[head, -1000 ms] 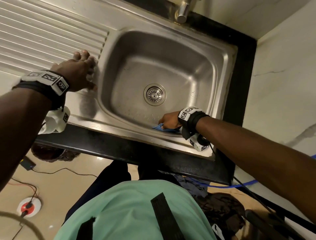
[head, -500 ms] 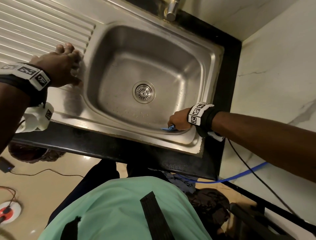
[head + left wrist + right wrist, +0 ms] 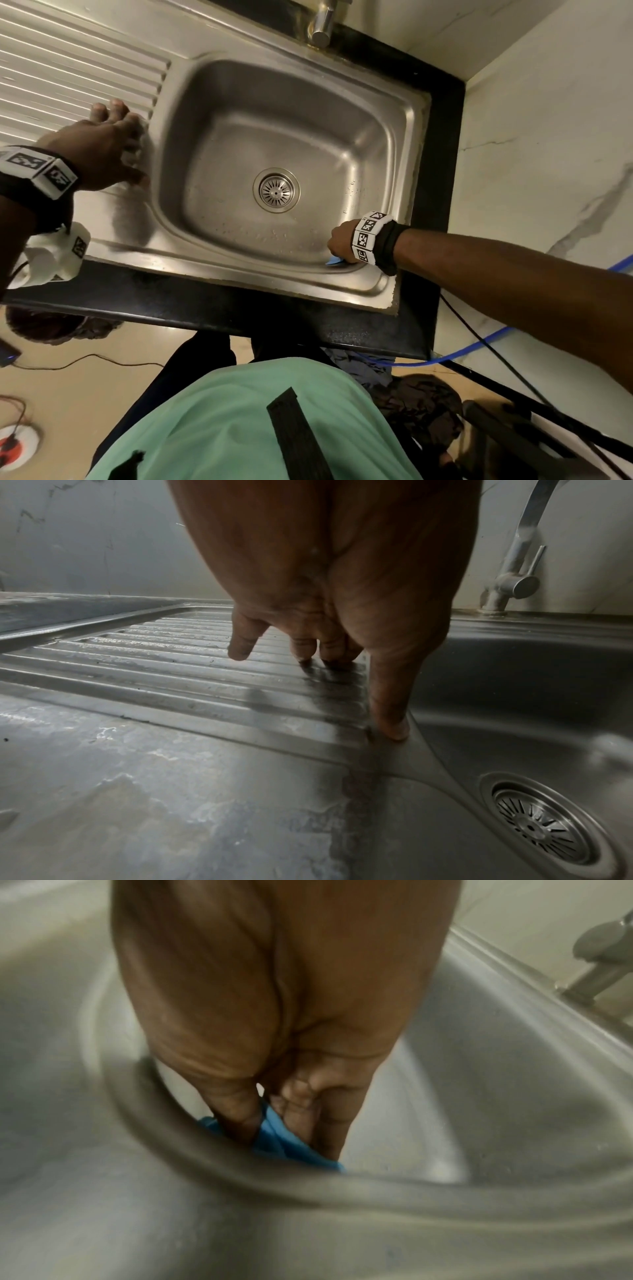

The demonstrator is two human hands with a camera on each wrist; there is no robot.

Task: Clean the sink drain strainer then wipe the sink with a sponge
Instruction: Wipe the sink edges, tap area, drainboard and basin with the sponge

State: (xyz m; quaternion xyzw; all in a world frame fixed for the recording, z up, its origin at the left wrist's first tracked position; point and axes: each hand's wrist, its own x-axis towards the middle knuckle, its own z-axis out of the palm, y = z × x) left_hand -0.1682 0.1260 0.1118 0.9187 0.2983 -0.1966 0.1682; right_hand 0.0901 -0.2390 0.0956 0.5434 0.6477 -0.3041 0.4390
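The right hand (image 3: 340, 236) is clenched around a blue sponge (image 3: 274, 1137), thumb on one side and fingers on the other, pressing it into the near wall of the sink (image 3: 219, 144) close to the right front corner; only a sliver of blue shows under the knuckles from the head view. Squeezing it small like this probably lets the sponge follow the curved bend where wall meets floor. The left hand (image 3: 102, 150) holds nothing: its fingers lie straight on the ribbed draining board (image 3: 68, 75), the thumb (image 3: 390, 710) touching the rim beside the bowl, most likely as a brace while the person leans over. The strainer (image 3: 276, 190) sits seated in the drain at the middle of the bowl, well apart from the sponge, so the job looks to be at the wiping stage. Droplets speckle the floor between strainer and sponge. The floor and the far and left walls lie open for strokes; the rounded corner just beside the hand is the tight spot, and the tap (image 3: 322, 24) hangs over the back rim.
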